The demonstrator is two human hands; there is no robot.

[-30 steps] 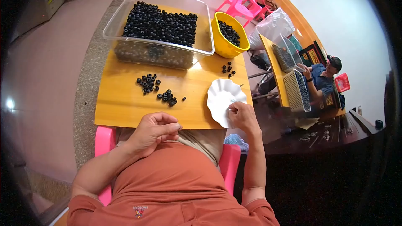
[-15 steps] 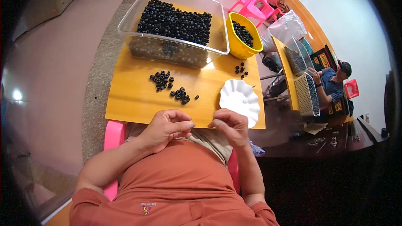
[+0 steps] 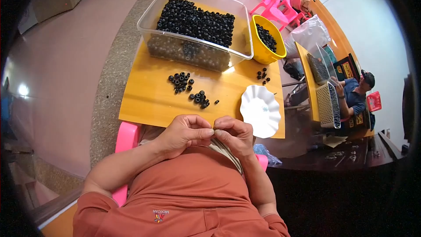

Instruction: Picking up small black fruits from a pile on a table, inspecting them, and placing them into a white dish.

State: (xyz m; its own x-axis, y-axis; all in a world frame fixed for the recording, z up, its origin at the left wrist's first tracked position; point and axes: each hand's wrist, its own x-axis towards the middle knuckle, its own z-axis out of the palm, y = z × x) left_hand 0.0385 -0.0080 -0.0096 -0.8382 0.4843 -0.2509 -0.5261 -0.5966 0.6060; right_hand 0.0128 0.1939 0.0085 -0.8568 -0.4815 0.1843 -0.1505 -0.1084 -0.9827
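My left hand [image 3: 187, 135] and my right hand [image 3: 236, 137] meet fingertip to fingertip just off the table's near edge. Both are closed in a pinch; whatever lies between the fingertips is too small to make out. Beyond them on the yellow table [image 3: 149, 101] are two little heaps of black, bead-like round parts with holes, a left heap [image 3: 181, 82] and a nearer heap [image 3: 200, 99]. One loose black part [image 3: 217, 102] sits beside the nearer heap. Right of that, close to my right hand, is a white scalloped plate [image 3: 256, 116].
A clear plastic bin [image 3: 197, 63] of black parts stands at the table's back, with a yellow basket [image 3: 263, 55] of them beside it. Several more black parts [image 3: 263, 76] lie near the basket. At right, a person [image 3: 354, 94] sits by a white perforated basket [image 3: 324, 105]. Pink chairs [image 3: 278, 0] stand behind.
My hands, slightly apart before, have come together at the fingertips, the right one moving left. The whole view has shifted, so the table and bins appear farther right.
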